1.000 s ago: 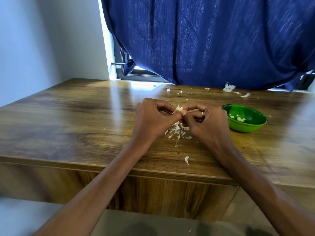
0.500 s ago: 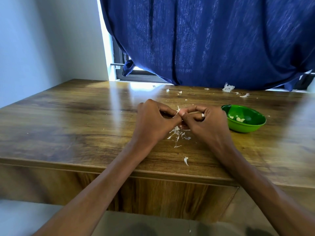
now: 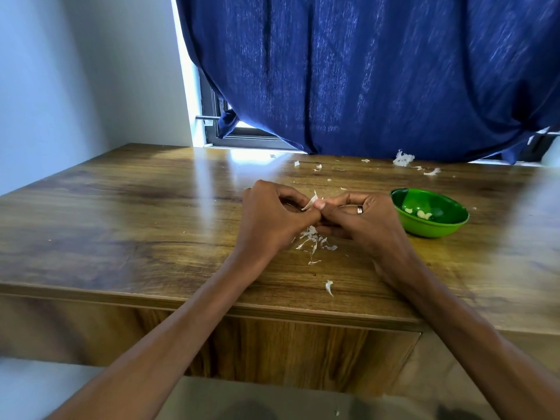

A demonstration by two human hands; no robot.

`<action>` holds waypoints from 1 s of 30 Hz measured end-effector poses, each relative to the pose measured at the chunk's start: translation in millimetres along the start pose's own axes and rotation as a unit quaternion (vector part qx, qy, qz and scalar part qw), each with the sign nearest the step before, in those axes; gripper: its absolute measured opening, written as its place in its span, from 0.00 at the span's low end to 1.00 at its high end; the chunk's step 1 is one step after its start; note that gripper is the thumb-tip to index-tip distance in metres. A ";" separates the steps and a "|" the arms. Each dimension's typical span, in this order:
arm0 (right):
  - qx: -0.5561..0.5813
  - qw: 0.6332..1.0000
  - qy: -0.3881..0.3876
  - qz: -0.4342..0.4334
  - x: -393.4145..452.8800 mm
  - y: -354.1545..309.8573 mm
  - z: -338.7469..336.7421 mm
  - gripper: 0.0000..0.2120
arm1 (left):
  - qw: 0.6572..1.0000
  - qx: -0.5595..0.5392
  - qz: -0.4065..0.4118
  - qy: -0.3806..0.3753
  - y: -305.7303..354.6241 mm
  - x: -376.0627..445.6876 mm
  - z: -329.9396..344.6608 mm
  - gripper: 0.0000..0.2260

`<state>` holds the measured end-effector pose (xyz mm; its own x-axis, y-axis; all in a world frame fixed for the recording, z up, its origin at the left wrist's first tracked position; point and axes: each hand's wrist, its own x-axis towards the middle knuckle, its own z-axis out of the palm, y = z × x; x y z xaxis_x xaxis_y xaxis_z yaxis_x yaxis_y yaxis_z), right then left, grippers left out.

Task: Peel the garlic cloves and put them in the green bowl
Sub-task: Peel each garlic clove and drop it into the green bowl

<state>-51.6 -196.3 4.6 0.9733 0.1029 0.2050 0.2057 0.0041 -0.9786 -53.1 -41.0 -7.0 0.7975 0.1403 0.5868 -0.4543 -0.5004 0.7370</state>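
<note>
Just left of the green bowl (image 3: 429,214), above the wooden tabletop (image 3: 121,225), a garlic clove is being worked between two hands brought together fingertip to fingertip. The left hand (image 3: 272,218) is curled, its thumb and fingers pinched at the meeting point; the right hand (image 3: 362,221), with a ring (image 3: 359,209) on one finger, is likewise curled and pinched there. A strip of papery skin (image 3: 312,200) stands up between the two thumbs, so peeling is judged to be under way. The clove itself is almost wholly hidden by the fingers, and how much skin is left on it cannot be told.

Inside the green bowl, a few pale peeled cloves (image 3: 422,214) are seen lying at the bottom. Left of the bowl and directly under the hands, a small heap of peelings (image 3: 313,241) is spread on the tabletop, with one stray flake (image 3: 329,287) nearer the table's front edge. Behind the bowl, more scraps are scattered below the blue curtain (image 3: 363,71).

Several slips are possible from here. The small clove could be squeezed out of the pinch and dropped to the floor, since the hands are held close to the front edge. Thin skin may tear short and cling to the fingers, so that scraps are carried into the bowl with the clove.
</note>
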 end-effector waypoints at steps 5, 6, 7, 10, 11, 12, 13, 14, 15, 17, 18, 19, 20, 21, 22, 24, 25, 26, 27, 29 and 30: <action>0.005 1.000 -0.008 0.004 -0.3 1.5 -1.5 0.11 | 1.000 -0.006 -0.002 -0.011 -0.8 0.5 0.0 0.05; 0.007 1.000 -0.012 0.010 -0.2 1.5 -1.5 0.11 | 1.000 -0.004 -0.003 -0.014 -0.9 0.5 -0.2 0.05; 0.012 1.000 -0.017 0.016 0.1 1.5 -1.7 0.12 | 1.000 -0.004 -0.004 -0.016 -1.2 1.0 -0.6 0.05; 0.046 0.998 -0.026 0.034 1.4 1.8 -3.1 0.13 | 0.999 -0.025 -0.020 -0.013 -1.7 2.8 -0.9 0.04; 0.064 0.997 -0.025 0.039 1.9 1.4 -3.5 0.12 | 0.999 -0.039 -0.032 -0.009 -1.6 3.0 -1.0 0.04; 0.085 0.995 -0.022 0.045 2.5 0.6 -4.0 0.11 | 0.997 -0.058 -0.046 -0.007 -0.9 3.5 -1.4 0.03; 0.104 0.993 -0.019 0.050 3.2 0.1 -4.3 0.10 | 0.995 -0.082 -0.060 -0.008 -0.6 4.0 -1.8 0.03; 0.117 0.992 -0.017 0.053 3.7 -0.5 -4.6 0.09 | 0.991 -0.109 -0.074 -0.012 -0.2 4.3 -2.6 0.03; 0.123 0.991 -0.015 0.054 4.4 -0.7 -4.9 0.08 | 0.987 -0.132 -0.088 -0.018 0.2 5.0 -3.0 0.04; 0.119 0.992 -0.008 0.053 5.3 -0.5 -5.3 0.07 | 0.982 -0.155 -0.104 -0.026 0.4 5.8 -3.0 0.03; 0.114 0.992 -0.003 0.051 5.3 -0.2 -5.3 0.07 | 0.983 -0.153 -0.102 -0.028 0.6 5.6 -2.4 0.03; 0.110 0.993 0.002 0.049 5.5 0.2 -5.5 0.08 | 0.985 -0.143 -0.093 -0.029 0.8 5.2 -1.6 0.03; 0.106 0.993 0.007 0.045 5.4 0.4 -5.8 0.08 | 0.988 -0.130 -0.079 -0.032 1.2 4.4 -1.0 0.03; 0.101 0.994 0.010 0.040 5.5 0.8 -6.2 0.10 | 0.991 -0.115 -0.060 -0.036 0.9 4.0 -0.4 0.04; 0.093 0.995 0.010 0.035 5.1 0.7 -6.3 0.13 | 0.993 -0.103 -0.042 -0.042 1.0 3.4 -0.2 0.05; 0.071 0.997 0.012 0.028 4.9 1.4 -6.3 0.17 | 0.994 -0.090 -0.027 -0.048 1.3 2.4 -0.6 0.09; 0.062 0.998 0.013 0.025 5.0 2.1 -6.6 0.16 | 0.995 -0.089 -0.025 -0.049 1.5 2.7 -1.0 0.10; 0.053 0.998 0.015 0.023 5.0 2.8 -6.7 0.13 | 0.995 -0.087 -0.022 -0.050 1.0 2.8 -1.2 0.11; 0.046 0.999 0.017 0.021 4.9 3.1 -7.0 0.11 | 0.995 -0.084 -0.017 -0.050 0.9 2.9 -1.3 0.11; 0.036 0.999 0.016 0.014 4.3 3.2 -7.1 0.12 | 0.995 -0.092 -0.014 -0.046 0.6 2.4 -0.9 0.12; 0.027 0.999 0.017 0.005 3.6 2.8 -7.3 0.13 | 0.994 -0.101 -0.018 -0.042 0.6 2.6 -0.7 0.11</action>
<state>-46.8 -203.1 2.7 0.9783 0.0689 0.1952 0.1915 0.0576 -0.9798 -51.5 -40.4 -4.8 0.8411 0.0788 0.5351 -0.4886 -0.3133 0.8143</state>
